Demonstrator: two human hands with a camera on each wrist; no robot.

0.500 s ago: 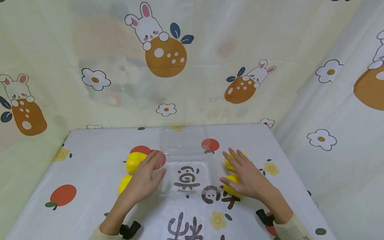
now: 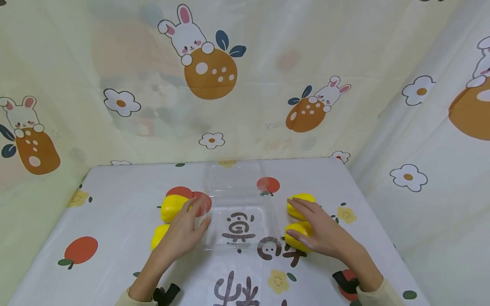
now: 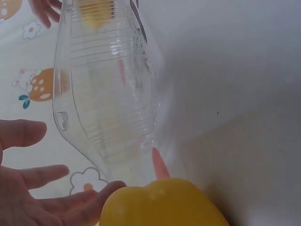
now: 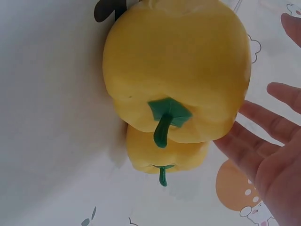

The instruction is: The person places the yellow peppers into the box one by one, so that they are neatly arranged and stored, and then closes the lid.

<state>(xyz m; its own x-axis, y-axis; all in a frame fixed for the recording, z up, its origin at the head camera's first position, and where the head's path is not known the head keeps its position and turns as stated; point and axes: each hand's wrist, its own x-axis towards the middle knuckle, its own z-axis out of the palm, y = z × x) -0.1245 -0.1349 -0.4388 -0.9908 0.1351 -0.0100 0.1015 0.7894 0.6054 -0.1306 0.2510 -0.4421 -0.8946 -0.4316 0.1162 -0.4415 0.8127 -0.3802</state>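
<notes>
In the head view a clear plastic box [image 2: 269, 216] stands mid-table, its lid [image 2: 233, 178] folded back behind it. Two yellow bell peppers, a far one [image 2: 173, 207] and a near one [image 2: 158, 234], lie left of it. My left hand [image 2: 183, 233] hovers between them and the box, fingers spread and holding nothing. On the right are another far pepper [image 2: 295, 213] and a near pepper [image 2: 298, 226]. My right hand [image 2: 327, 231] reaches over this pair with extended fingers. The right wrist view shows these peppers with green stems [image 4: 162, 132], fingertips [image 4: 223, 141] right beside the larger-looking one.
A white printed cloth [image 2: 122, 212] covers the table, and a patterned curtain [image 2: 260, 106] hangs behind and at the sides. Black straps [image 2: 166, 294] show near both wrists.
My right hand has shifted slightly right and toward me, its fingers closer together over the peppers. The left hand, peppers and box stay almost the same.
</notes>
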